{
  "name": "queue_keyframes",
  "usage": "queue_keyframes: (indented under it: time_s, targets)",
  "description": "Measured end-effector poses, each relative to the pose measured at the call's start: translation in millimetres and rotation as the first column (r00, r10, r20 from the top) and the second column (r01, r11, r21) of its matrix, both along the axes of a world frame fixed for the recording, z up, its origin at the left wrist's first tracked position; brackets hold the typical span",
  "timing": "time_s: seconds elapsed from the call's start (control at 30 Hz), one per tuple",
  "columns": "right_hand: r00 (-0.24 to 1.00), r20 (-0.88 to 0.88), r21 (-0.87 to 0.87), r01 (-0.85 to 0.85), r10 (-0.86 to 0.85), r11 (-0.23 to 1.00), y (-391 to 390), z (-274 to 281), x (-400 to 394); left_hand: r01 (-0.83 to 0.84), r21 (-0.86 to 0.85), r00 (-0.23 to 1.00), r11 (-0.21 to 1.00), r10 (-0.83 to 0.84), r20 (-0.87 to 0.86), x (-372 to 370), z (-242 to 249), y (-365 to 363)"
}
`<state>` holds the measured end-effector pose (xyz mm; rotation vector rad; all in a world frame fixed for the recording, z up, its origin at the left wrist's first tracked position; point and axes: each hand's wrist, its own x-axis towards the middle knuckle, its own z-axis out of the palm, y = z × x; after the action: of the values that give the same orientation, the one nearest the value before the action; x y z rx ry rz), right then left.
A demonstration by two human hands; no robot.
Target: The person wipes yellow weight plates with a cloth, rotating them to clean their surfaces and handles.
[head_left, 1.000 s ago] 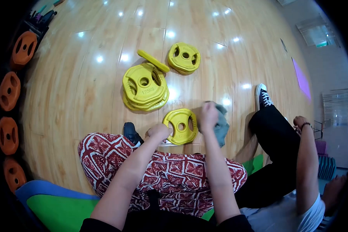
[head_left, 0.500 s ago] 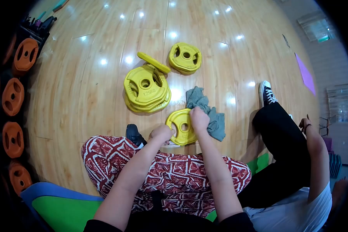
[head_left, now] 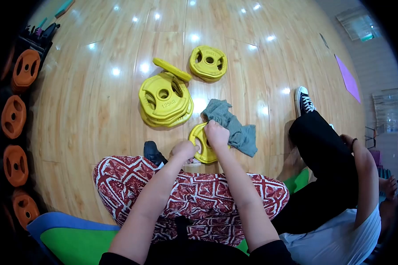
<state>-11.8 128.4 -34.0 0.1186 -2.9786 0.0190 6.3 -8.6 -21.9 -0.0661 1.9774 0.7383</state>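
A yellow weight plate [head_left: 205, 155] is tilted up in front of my crossed legs. My left hand [head_left: 184, 151] is closed on its left rim, fingers partly hidden. At the plate's top, my right hand [head_left: 217, 134] is bunched in a fist round a grey-green cloth [head_left: 235, 126] and presses it against the plate. The rest of the cloth trails to the right onto the floor. Beyond my left hand stands a stack of yellow plates [head_left: 167, 104] marked 1.25KG, with one plate [head_left: 172, 69] leaning on its back edge. A smaller stack of yellow plates [head_left: 208, 64] lies farther off.
Orange weight plates [head_left: 16, 117] stand in a rack along the left. On my right sits another person in black trousers [head_left: 325, 150], one sneaker [head_left: 304, 101] stretched forward. A green mat [head_left: 75, 245] lies at the lower left, a purple mat [head_left: 347, 79] at the far right.
My right hand has slid left across the top of the plate, drawing the cloth with it. My left hand keeps its hold. The neighbour's hand has drawn back toward the knee.
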Motion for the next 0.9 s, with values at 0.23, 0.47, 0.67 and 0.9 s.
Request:
queue_keyframes:
  time_s: [0.23, 0.47, 0.67, 0.9]
  targets:
    - [0.987, 0.061, -0.133, -0.140, 0.149, 0.981, -16.6, 1.0, 4.7, 0.041, -0.003, 0.999, 0.999, -0.041, 0.034, -2.5, 5.3, 0.5]
    - [0.988, 0.083, 0.032, 0.128, -0.130, 0.991, 0.7, 2.6, -4.4, 0.048, -0.012, 0.999, 0.999, -0.048, 0.025, -0.1, 1.0, 0.3]
    - [0.988, 0.093, -0.085, -0.113, 0.121, 0.990, -19.5, 0.2, 8.0, 0.052, 0.005, 0.997, 0.999, -0.053, 0.060, -3.2, -6.8, 0.8]
    - [0.874, 0.341, 0.077, 0.340, -0.345, 0.937, 97.4, 34.6, -15.4, 0.058, -0.028, 0.997, 0.998, -0.056, 0.054, -4.3, 5.6, 1.4]
